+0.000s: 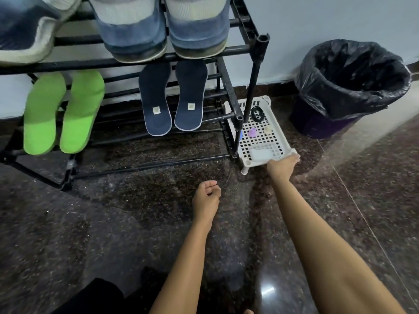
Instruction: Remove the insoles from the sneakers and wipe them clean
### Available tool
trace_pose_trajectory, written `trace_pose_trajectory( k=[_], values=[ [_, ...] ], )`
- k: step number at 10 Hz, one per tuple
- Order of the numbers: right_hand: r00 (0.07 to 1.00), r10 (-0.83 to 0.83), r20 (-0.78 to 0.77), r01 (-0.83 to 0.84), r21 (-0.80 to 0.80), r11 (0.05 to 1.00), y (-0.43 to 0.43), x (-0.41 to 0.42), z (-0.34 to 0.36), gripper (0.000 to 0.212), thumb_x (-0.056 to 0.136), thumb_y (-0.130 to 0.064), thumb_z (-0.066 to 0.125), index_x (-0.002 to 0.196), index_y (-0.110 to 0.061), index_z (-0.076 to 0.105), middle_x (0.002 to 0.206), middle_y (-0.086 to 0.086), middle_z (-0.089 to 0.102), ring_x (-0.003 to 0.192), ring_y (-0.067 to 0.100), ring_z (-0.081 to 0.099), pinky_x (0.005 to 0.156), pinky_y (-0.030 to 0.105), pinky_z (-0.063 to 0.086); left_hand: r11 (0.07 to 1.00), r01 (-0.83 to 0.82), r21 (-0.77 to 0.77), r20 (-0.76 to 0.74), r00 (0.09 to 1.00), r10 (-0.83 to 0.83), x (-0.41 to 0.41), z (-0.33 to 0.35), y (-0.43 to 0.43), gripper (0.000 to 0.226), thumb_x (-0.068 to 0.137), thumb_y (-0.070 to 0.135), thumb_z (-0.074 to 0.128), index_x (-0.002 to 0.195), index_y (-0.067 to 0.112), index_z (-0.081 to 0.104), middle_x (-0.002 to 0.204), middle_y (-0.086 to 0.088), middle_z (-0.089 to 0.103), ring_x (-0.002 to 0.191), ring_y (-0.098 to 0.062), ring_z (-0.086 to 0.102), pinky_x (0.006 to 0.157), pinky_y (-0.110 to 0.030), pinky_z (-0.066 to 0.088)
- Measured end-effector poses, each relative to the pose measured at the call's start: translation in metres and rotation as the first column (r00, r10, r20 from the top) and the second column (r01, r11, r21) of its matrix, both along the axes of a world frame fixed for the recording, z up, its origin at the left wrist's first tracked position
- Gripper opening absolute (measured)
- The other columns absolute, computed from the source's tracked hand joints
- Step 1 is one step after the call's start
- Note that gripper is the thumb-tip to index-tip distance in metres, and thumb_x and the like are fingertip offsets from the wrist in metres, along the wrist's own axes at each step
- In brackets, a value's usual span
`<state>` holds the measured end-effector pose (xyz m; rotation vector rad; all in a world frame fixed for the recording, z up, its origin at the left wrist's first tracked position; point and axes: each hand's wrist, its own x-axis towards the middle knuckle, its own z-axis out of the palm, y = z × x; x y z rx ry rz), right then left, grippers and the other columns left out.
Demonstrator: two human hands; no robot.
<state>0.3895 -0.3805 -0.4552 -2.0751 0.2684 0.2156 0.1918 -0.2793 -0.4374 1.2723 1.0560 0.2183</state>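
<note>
Two dark blue insoles [172,98] lean side by side on the lower bars of a black shoe rack [235,51]. Two bright green insoles [61,112] lean on the same bars further left. A pair of blue and white sneakers [163,26] stands on the top shelf, heels toward me, and another sneaker [29,30] lies at the far left. My right hand [283,165] reaches out and grips the near edge of a white perforated tray [269,141] on the floor. My left hand [207,197] hovers over the floor, fingers loosely curled and empty.
The tray holds a black ring, a purple item, a small cream item and a pale flat piece. A bin with a black liner [349,87] stands right of the rack against the wall. The floor is dark speckled stone [113,223].
</note>
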Motion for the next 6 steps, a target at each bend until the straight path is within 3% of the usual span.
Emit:
trace_pose_trajectory(
  k=[2, 3, 4, 5, 6],
  values=[
    [0.973, 0.206, -0.101, -0.212, -0.057, 0.976, 0.003, 0.017, -0.009, 0.1, 0.087, -0.022, 0.06, 0.147, -0.004, -0.018, 0.155, 0.025, 0.014, 0.136, 0.037, 0.032, 0.111, 0.04, 0.031, 1.0, 0.011, 0.028, 0.01, 1.0, -0.011, 0.008, 0.009, 0.009, 0.017, 0.096, 0.013, 0.056, 0.1, 0.029, 0.058, 0.108, 0.006, 0.064, 0.103, -0.014, 0.063, 0.096, -0.036, 0.052],
    [0.959, 0.255, -0.122, -0.267, -0.095, 0.959, 0.004, 0.018, -0.006, 0.096, 0.086, -0.016, 0.058, 0.149, -0.007, -0.014, 0.154, 0.024, 0.019, 0.132, 0.039, 0.037, 0.109, 0.038, 0.034, 0.999, 0.025, 0.045, 0.022, 0.999, -0.026, 0.008, 0.016, 0.01, 0.015, 0.097, 0.013, 0.056, 0.105, 0.026, 0.059, 0.108, 0.007, 0.063, 0.103, -0.014, 0.062, 0.096, -0.036, 0.052],
    [0.97, 0.22, -0.1, -0.23, -0.094, 0.969, 0.006, 0.002, 0.009, 0.091, 0.085, -0.014, 0.059, 0.15, -0.006, -0.005, 0.152, 0.022, 0.024, 0.129, 0.04, 0.04, 0.105, 0.036, 0.035, 0.996, 0.036, 0.081, 0.009, 0.999, -0.037, 0.004, 0.026, 0.013, 0.014, 0.097, 0.014, 0.055, 0.106, 0.024, 0.059, 0.104, 0.008, 0.063, 0.099, -0.013, 0.063, 0.093, -0.036, 0.053],
    [0.971, 0.228, -0.069, -0.232, -0.068, 0.97, 0.011, -0.031, 0.02, 0.091, 0.087, -0.013, 0.056, 0.15, -0.005, -0.009, 0.149, 0.024, 0.03, 0.128, 0.04, 0.041, 0.107, 0.038, 0.035, 0.988, 0.05, 0.148, 0.007, 0.999, -0.051, -0.002, 0.041, 0.019, 0.014, 0.097, 0.013, 0.055, 0.108, 0.021, 0.06, 0.099, 0.01, 0.061, 0.095, -0.012, 0.061, 0.089, -0.034, 0.054],
    [0.942, 0.329, -0.073, -0.331, -0.017, 0.944, 0.02, -0.072, 0.029, 0.087, 0.09, -0.012, 0.053, 0.15, -0.007, -0.011, 0.155, 0.02, 0.02, 0.138, 0.035, 0.031, 0.114, 0.041, 0.026, 0.963, 0.105, 0.248, -0.016, 0.994, -0.104, -0.01, 0.066, 0.027, 0.016, 0.096, 0.012, 0.054, 0.111, 0.016, 0.06, 0.096, 0.01, 0.061, 0.087, -0.009, 0.06, 0.071, -0.018, 0.049]
  ],
)
